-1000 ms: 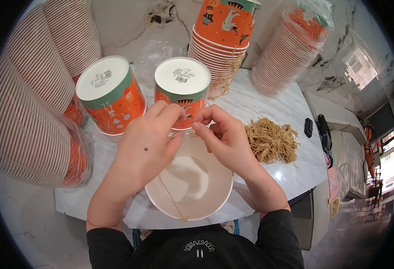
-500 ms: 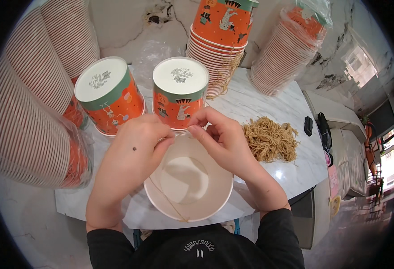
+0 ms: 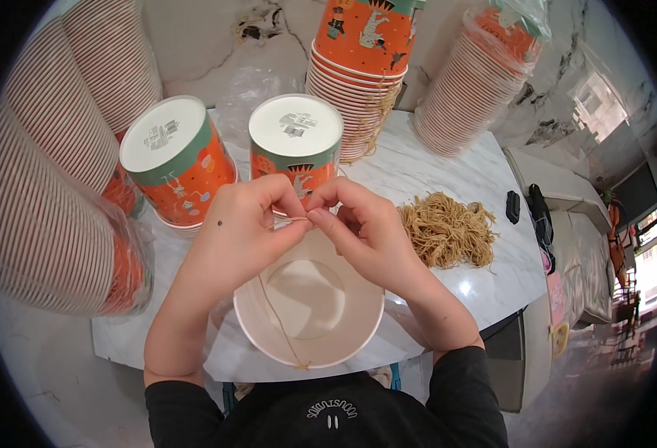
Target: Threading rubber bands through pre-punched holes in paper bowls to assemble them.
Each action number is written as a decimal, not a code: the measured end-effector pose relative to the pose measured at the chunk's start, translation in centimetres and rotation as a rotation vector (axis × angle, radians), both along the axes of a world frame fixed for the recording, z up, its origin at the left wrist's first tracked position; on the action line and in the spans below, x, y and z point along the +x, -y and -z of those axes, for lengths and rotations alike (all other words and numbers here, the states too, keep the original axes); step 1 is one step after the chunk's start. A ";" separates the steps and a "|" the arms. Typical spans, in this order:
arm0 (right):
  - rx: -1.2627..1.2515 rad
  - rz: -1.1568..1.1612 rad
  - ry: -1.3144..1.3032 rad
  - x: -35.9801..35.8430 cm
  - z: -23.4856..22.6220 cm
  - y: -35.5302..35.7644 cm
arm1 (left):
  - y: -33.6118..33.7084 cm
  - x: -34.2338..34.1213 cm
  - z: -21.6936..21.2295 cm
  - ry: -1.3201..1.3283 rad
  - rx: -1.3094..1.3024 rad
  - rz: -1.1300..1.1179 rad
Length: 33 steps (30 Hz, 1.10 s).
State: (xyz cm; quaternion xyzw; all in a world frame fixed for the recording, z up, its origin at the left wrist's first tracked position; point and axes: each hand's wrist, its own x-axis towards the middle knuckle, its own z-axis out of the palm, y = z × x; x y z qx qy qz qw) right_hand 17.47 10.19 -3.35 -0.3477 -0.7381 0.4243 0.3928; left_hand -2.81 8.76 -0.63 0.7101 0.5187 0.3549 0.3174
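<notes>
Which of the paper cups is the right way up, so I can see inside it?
The white-inside cup just below the hands. Its open mouth faces up, with a string across it. The two orange cups behind it stand upside down, bottoms showing.

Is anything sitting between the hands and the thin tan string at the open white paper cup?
Nothing visible does. The left hand and right hand already pinch the thin tan string between their fingertips, right above the open white paper cup. The string runs down across the cup's mouth to its near rim.
</notes>
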 end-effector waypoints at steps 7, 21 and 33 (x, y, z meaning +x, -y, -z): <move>-0.062 -0.024 -0.014 -0.1 -0.7 0.2 | -0.4 -0.3 0.5 0.118 -0.058 -0.017; -0.114 -0.036 -0.071 -0.3 -0.6 0.3 | -0.2 -0.4 -0.2 0.031 -0.017 0.020; 0.125 -0.056 0.087 0.3 -0.8 0.3 | -1.0 -1.1 0.4 -0.014 -0.093 0.047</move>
